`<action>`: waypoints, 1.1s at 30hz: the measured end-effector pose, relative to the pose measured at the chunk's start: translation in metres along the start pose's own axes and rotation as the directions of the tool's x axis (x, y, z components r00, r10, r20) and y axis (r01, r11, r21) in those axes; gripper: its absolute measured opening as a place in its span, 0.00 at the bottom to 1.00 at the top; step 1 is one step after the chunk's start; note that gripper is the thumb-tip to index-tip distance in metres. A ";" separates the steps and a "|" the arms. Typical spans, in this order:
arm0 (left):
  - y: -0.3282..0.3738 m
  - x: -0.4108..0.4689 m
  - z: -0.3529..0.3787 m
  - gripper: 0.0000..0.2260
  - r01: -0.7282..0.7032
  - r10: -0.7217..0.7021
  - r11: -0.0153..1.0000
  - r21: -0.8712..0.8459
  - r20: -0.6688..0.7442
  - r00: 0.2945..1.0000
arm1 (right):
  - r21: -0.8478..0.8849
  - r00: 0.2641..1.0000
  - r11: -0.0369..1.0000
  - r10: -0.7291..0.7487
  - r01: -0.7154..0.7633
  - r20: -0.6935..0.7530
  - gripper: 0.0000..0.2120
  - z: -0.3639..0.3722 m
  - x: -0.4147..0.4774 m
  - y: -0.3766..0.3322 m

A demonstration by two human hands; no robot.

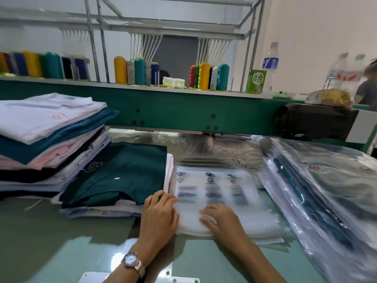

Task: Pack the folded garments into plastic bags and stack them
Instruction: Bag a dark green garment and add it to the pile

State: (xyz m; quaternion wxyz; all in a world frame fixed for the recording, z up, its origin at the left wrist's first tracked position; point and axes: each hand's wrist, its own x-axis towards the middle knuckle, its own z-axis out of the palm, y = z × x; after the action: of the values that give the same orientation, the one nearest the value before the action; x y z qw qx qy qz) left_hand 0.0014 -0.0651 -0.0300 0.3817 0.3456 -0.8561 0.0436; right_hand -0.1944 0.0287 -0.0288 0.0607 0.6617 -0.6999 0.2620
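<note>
A pile of empty printed plastic bags lies flat on the green table in front of me. My left hand, with a watch on the wrist, rests on the pile's left edge, its fingers loosely bent. My right hand lies on the near end of the top bag with its fingers bent against the plastic. A folded dark green garment tops a short stack just left of the bags. A taller stack of folded garments, white, teal, pink and black, stands at the far left. Bagged garments are piled at the right.
A green machine beam runs across behind the table, with thread cones, a green carton and water bottles on its shelf. A black motor sits at the right. A person's shoulder shows at the far right edge.
</note>
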 end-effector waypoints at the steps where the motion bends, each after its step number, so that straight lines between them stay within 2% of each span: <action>1: -0.002 0.000 -0.002 0.10 0.006 -0.006 1.000 -0.015 -0.003 1.000 | -0.007 1.000 1.000 -0.022 0.022 -0.009 0.12 0.000 -0.001 -0.001; 6: -0.006 -0.001 -0.009 0.08 0.039 -0.044 0.993 -0.109 -0.041 0.998 | -0.078 0.990 0.992 -0.101 0.094 -0.094 0.07 -0.003 -0.005 -0.004; 11: -0.012 -0.001 -0.014 0.08 0.008 -0.007 0.994 -0.108 0.011 1.000 | 0.018 0.995 0.996 -0.084 0.085 -0.048 0.13 -0.010 -0.006 -0.005; 14: -0.012 0.000 -0.017 0.08 0.014 -0.010 0.993 -0.115 0.037 0.999 | -0.109 0.982 0.978 -0.184 0.178 -0.046 0.09 -0.013 -0.005 -0.005; 18: -0.012 0.001 -0.019 0.07 0.019 -0.013 0.994 -0.107 0.055 0.998 | -0.217 0.947 0.939 -0.298 0.268 -0.120 0.04 -0.011 -0.002 -0.008; 23: -0.011 0.001 -0.018 0.02 0.028 -0.026 0.993 -0.115 0.020 0.999 | -0.243 0.951 0.949 -0.247 0.199 -0.186 0.04 -0.011 -0.001 -0.012; 27: -0.012 0.002 -0.016 0.04 -0.011 0.003 0.990 -0.140 -0.062 0.998 | -0.180 0.955 0.975 -0.175 0.133 -0.241 0.03 -0.009 -0.002 -0.019; 29: -0.011 0.002 -0.015 0.07 -0.038 0.024 0.988 -0.150 -0.099 0.995 | -0.111 0.952 0.983 -0.168 0.143 -0.255 0.08 -0.004 -0.003 -0.028; 31: -0.009 0.003 -0.013 0.11 -0.072 0.055 0.988 -0.139 -0.120 0.991 | -0.133 0.944 0.973 -0.215 0.187 -0.248 0.14 0.001 -0.003 -0.039; 33: -0.006 0.004 -0.012 0.13 -0.119 0.103 0.983 -0.139 -0.121 0.987 | -0.181 0.915 0.954 -0.283 0.238 -0.287 0.13 0.006 0.000 -0.050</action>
State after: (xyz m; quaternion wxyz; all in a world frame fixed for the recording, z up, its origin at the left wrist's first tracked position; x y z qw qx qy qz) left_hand 0.0110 -0.0682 -0.0203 0.4511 0.2653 -0.8519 0.0216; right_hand -0.1452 0.0271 -0.0196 0.2512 0.6937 -0.6041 0.3013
